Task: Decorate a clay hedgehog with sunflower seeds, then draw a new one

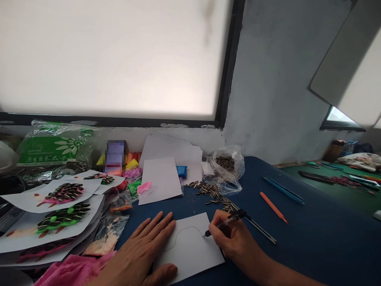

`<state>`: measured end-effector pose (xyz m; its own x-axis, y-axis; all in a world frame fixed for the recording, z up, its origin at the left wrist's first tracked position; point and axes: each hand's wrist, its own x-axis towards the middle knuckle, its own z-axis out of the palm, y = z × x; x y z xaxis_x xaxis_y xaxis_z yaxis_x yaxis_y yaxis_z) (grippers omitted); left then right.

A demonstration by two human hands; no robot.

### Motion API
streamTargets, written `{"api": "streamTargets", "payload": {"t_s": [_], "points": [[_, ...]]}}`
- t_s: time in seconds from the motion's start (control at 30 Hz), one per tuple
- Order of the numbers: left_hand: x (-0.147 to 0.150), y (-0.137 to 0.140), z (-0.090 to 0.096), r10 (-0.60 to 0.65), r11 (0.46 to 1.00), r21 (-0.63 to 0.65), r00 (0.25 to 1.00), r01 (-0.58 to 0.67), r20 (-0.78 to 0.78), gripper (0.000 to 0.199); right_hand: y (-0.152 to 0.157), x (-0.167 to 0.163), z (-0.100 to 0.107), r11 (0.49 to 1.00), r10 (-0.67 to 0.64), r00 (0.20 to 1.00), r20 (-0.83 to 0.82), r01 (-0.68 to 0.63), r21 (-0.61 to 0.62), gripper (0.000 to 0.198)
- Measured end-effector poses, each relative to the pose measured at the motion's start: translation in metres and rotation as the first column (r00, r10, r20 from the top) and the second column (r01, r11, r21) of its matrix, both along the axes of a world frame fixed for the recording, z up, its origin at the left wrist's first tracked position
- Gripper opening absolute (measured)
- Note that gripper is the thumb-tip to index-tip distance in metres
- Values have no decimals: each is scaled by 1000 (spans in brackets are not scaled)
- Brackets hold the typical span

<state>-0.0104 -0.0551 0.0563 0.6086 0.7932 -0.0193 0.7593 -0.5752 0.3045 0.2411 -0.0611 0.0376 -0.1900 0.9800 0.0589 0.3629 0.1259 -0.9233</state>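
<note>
Blue table (321,242), bag (238,163) with likely seeds (225,163), pen (222,226), paper (193,256)

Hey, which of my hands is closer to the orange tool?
Your right. The right hand, holding the black pen, is to the left of the orange tool; the left hand lies farther left, flat across the white paper.

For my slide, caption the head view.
Right hand holding a pen to a curved line on white paper, left hand resting over its edge.
</note>
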Motion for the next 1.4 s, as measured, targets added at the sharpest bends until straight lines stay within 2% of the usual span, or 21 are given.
{"api": "streamTargets", "payload": {"t_s": [0.17, 0.37, 0.47, 0.57, 0.7, 0.9, 1.03, 1.13, 1.4], "points": [[-4, 1, -9, 22, 999, 31, 1000, -22, 7, 71, -1, -1, 3, 1000, 0, 1000, 9, 0, 2, 26], [-14, 3, -27, 71, 992, 101, 993, -81, 93, 75, 1, 0, 3, 1000, 2, 1000, 23, -2, -6, 27], [-16, 4, -30, 63, 990, 120, 991, -77, 116, 71, 0, 1, 3, 1000, 0, 1000, 7, 0, 4, 28], [-15, 4, -26, 74, 994, 75, 991, -83, 113, 71, -4, -3, 5, 1000, 15, 999, -47, -15, -16, 29], [-12, 6, -21, 91, 996, -17, 994, -90, 56, 75, -10, -16, 9, 988, 113, 988, -104, -123, -96, 21], [-6, 9, -16, 64, 996, -67, 997, -60, 50, 79, -5, -42, 8, 979, 186, 980, -68, -179, 96, 16], [-4, 8, -11, 59, 993, -107, 998, -59, 2, 83, 2, -49, 2, 967, 244, 970, -24, -241, 80, 15], [-5, 8, -10, 56, 993, -107, 998, -52, 31, 82, 5, -49, -2, 965, 259, 965, -50, -256, 61, 16], [-2, 8, -7, 62, 991, -116, 998, -60, 13, 82, 3, -49, -2, 967, 251, 967, -50, -248, 56, 20]]}}
